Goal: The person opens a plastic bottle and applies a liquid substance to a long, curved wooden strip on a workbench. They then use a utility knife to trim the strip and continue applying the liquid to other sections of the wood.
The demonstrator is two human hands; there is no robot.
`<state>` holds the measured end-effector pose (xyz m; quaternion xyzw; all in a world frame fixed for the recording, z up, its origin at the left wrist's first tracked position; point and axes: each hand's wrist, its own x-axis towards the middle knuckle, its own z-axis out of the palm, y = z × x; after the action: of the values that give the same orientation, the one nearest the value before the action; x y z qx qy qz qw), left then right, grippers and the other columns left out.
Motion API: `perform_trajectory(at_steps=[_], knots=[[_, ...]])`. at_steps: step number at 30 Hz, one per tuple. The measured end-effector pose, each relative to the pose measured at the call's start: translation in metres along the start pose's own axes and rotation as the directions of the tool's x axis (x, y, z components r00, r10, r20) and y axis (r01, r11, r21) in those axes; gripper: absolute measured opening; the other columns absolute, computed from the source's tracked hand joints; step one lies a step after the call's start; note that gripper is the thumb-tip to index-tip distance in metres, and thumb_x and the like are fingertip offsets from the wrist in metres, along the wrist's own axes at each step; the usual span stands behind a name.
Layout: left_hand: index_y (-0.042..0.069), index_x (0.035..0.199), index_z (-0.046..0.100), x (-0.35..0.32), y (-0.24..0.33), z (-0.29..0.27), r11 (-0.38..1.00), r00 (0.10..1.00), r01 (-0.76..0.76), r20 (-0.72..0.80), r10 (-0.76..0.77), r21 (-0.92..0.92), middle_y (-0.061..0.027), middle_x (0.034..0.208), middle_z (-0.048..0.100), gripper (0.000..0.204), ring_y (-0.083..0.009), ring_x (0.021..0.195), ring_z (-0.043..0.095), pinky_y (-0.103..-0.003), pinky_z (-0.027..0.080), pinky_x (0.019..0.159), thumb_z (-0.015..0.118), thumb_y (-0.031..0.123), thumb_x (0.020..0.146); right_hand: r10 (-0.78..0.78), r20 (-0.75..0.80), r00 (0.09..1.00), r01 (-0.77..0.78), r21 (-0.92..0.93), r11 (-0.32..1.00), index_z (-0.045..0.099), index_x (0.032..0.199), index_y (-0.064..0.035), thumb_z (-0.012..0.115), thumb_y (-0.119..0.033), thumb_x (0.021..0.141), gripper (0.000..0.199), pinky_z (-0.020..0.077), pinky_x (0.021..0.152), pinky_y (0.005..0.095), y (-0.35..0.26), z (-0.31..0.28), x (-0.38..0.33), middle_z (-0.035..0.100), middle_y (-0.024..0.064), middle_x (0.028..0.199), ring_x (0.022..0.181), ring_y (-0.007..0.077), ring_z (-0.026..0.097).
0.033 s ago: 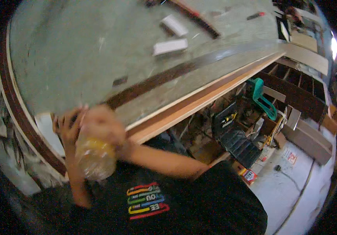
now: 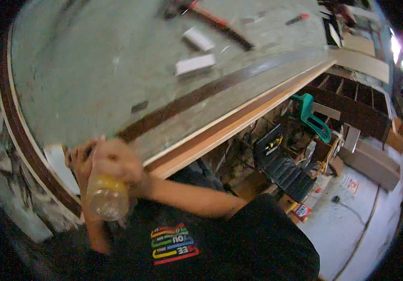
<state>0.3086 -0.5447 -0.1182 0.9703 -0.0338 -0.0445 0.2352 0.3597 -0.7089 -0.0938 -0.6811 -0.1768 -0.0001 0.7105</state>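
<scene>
Clear plastic bottle [image 2: 105,199], yellowish liquid inside (blurred), held at 7 o'clock. Right hand [image 2: 117,161] wrapped over top; left hand [image 2: 80,161] curled round neck. Rough grey workbench [image 2: 93,70] behind.

Clear glossy plastic bottle [image 2: 105,196] there, matt dusty grey counter [image 2: 93,70] with raw wood edging, and a dark smooth wooden strip [image 2: 201,96].

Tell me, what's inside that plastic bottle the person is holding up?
The clear plastic bottle holds a yellowish liquid near its upper part. The right hand wraps over its top, hiding the cap and neck; the left hand steadies it behind.
</scene>
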Motion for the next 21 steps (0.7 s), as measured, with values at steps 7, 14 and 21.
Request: perform_trajectory(at_steps=[7, 14, 21], knots=[[0.017, 0.117, 0.069, -0.007, 0.015, 0.01, 0.993, 0.997, 0.047, -0.059, -0.054, -0.11, -0.0045, 0.124, 0.062, 0.048, -0.0292, 0.122, 0.053, -0.052, 0.023, 0.113, 0.084, 0.031, 0.073, 0.234, 0.058, 0.97, -0.238, 0.404, 0.883, 0.061, 0.124, -0.0077, 0.08, -0.018, 0.083, 0.046, 0.0508, 0.089, 0.043, 0.032, 0.02, -0.021, 0.064, 0.0136, 0.114, 0.103, 0.035, 0.063], [0.012, 0.105, 0.07, -0.002, 0.008, 0.016, 0.99, 0.994, 0.014, -0.104, -0.029, -0.14, -0.008, 0.111, 0.063, 0.038, -0.0317, 0.114, 0.054, -0.05, 0.03, 0.108, 0.085, 0.026, 0.072, -0.122, -0.036, 0.992, 0.122, -0.007, 0.993, 0.061, 0.121, -0.0065, 0.086, -0.02, 0.078, 0.051, 0.0514, 0.089, 0.0421, 0.019, -0.01, -0.016, 0.064, 0.0136, 0.113, 0.103, 0.0332, 0.063], [0.009, 0.097, 0.074, -0.001, 0.02, 0.008, 0.995, 0.986, 0.041, -0.156, -0.055, -0.092, -0.0117, 0.105, 0.064, 0.034, -0.035, 0.109, 0.056, -0.051, 0.035, 0.105, 0.086, 0.027, 0.07, 0.076, -0.203, 0.976, -0.014, 0.289, 0.957, 0.054, 0.128, -0.0074, 0.081, -0.031, 0.086, 0.055, 0.0535, 0.092, 0.0416, 0.044, -0.121, -0.002, 0.062, 0.0108, 0.111, 0.101, 0.0257, 0.064]])
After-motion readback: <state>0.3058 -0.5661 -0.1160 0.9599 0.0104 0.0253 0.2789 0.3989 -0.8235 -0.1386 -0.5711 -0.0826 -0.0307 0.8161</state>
